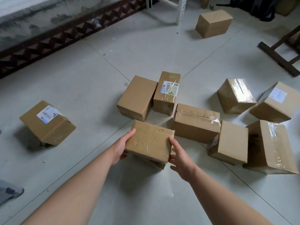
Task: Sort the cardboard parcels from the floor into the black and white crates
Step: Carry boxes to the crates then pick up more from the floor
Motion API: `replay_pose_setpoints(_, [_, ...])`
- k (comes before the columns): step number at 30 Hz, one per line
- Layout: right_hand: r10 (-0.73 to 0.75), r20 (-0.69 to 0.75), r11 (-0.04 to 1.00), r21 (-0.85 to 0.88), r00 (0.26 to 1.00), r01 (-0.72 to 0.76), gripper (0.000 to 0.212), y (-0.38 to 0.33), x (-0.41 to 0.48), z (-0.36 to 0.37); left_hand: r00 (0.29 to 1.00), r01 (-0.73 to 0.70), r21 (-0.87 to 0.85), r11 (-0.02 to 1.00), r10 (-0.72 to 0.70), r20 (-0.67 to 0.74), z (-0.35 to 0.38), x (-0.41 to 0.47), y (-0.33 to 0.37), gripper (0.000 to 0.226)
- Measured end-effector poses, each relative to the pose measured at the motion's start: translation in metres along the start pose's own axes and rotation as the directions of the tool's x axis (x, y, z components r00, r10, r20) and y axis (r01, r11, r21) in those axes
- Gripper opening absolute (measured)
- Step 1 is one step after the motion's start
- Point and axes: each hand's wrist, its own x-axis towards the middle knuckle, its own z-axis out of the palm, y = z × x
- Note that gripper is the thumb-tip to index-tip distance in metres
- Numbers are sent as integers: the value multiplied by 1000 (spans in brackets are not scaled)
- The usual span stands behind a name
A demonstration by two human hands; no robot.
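Cardboard parcels [136,98] are lying unsorted on the floor [97,78] beyond and beside your hands. You are gripping one taped parcel [151,142] between left hand [121,148] and right hand [180,158]; no crates are showing, so sorting is looking barely begun.

Pale tiled floor [81,82] carries cardboard parcels: a cluster [196,122] from centre to 3 o'clock (several taped), a labelled parcel [47,122] at 9 o'clock, a plain parcel [213,25] at 1 o'clock.
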Motion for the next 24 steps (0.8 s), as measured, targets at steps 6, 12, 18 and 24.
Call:
replay_pose_setpoints(6, [-57, -109, 992, 103, 992, 68, 34, -18, 3, -1, 1000, -20, 42, 999, 20, 2, 11, 0, 11, 34])
replay_pose_setpoints(12, [-123, -162, 979, 142, 979, 146, 26, -84, -55, -2, 998, -52, 34, 998, 53, -21, 23, -61, 68, 34])
replay_pose_setpoints(18, [-192, -176, 973, 97, 966, 211, 43, -165, -158, -3, 996, -76, -19, 997, 75, -51, 32, -170, 149, 45])
replay_pose_setpoints(24, [-226, -159, 967, 80, 961, 241, 33, -255, -295, 7, 978, -195, -175, 965, 179, -104, 33, -306, 245, 52])
